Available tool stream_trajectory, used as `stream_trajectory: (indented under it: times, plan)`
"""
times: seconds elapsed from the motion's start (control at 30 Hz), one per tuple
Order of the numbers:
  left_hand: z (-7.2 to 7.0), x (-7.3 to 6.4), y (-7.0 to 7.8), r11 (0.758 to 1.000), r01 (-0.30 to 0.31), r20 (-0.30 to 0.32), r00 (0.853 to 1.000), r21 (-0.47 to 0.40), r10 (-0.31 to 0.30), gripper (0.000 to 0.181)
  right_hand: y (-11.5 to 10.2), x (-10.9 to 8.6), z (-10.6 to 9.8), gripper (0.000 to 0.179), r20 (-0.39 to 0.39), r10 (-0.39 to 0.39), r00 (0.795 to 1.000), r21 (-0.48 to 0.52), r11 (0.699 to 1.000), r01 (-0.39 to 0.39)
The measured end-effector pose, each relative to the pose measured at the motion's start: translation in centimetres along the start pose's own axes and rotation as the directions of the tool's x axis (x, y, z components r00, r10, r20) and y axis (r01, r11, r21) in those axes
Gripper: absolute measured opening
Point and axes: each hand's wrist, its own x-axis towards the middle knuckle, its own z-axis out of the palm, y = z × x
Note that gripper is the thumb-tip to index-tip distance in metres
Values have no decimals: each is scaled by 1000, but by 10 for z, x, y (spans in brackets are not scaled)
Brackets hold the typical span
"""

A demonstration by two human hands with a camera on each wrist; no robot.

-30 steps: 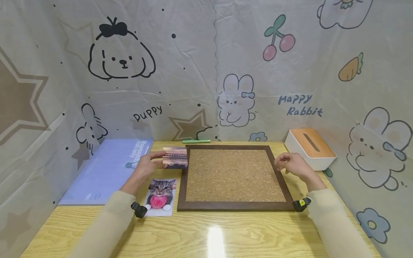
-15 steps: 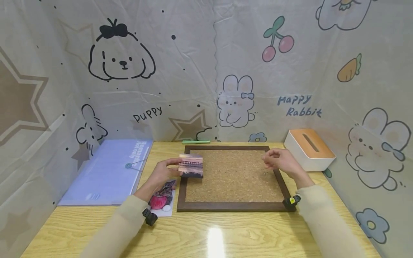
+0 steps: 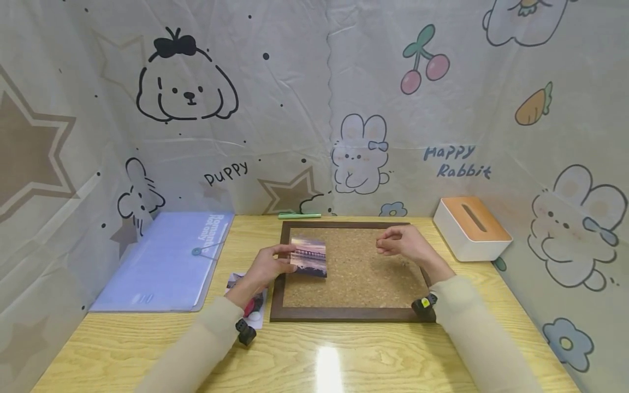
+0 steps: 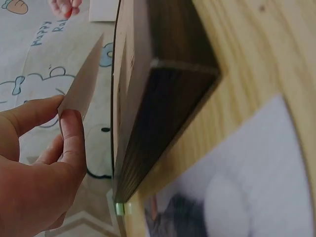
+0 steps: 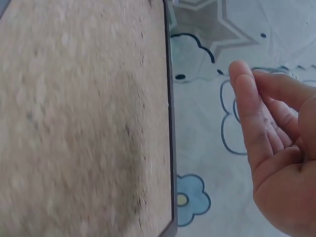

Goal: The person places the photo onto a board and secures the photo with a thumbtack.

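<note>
Wood-grain bench (image 3: 383, 357) carries a brown-framed corkboard (image 3: 354, 289). Left hand (image 3: 267, 266) pinches a sunset photo (image 3: 310, 257) by its left edge, raised over the corkboard's left side. Right hand (image 3: 407, 243) hovers across open cork, fingertips pressed together; whether they hold anything cannot be told.

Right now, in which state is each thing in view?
Brown-framed cork board: lying flat.
Purple paper bridge photo: held tilted above the board.
Left hand: pinching that photo.
Right hand: apparently pinching a tiny red object.
Paper cat photo: flat, partly hidden.
Lilac plastic folder: flat, closed.
Slim green pen: lying down.
White box with orange lid: upright, lid on.
</note>
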Motion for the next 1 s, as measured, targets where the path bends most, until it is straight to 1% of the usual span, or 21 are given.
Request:
stream_trajectory:
  times: [0.13,0.23,0.3,0.37,0.5,0.57,0.7,0.9,1.0]
  plan:
    - [9,-1,-1,1000,-15,11,1000,23,15,52,-3,5,11,19,4,-6,1000,-18,1000,6]
    - [15,-1,-4,999,-32,26,999,37,31,52,-5,7,18,19,12,-13,1000,-45,999,14]
    - [18,0,-5,996,-47,31,999,71,44,52,-7,9,23,20,22,-14,1000,-55,998,15]
    - [21,1,-6,992,-45,27,999,114,42,50,-9,10,28,20,36,-7,999,-43,999,9]
    - [26,4,-9,972,-43,9,999,233,42,48,-15,14,39,21,67,2,998,-39,999,1]
    - [29,4,-10,957,-54,4,998,286,55,48,-16,17,43,21,73,16,997,-55,998,-12]
    - [31,4,-8,934,-68,-6,997,352,75,47,-18,23,53,20,81,55,995,-86,995,-48]
    - [35,2,-6,896,-103,-7,993,432,117,46,-20,33,71,14,116,86,990,-76,994,-77]
    - [36,2,-6,892,-106,-4,993,439,120,46,-20,38,78,14,132,98,986,-79,993,-88]
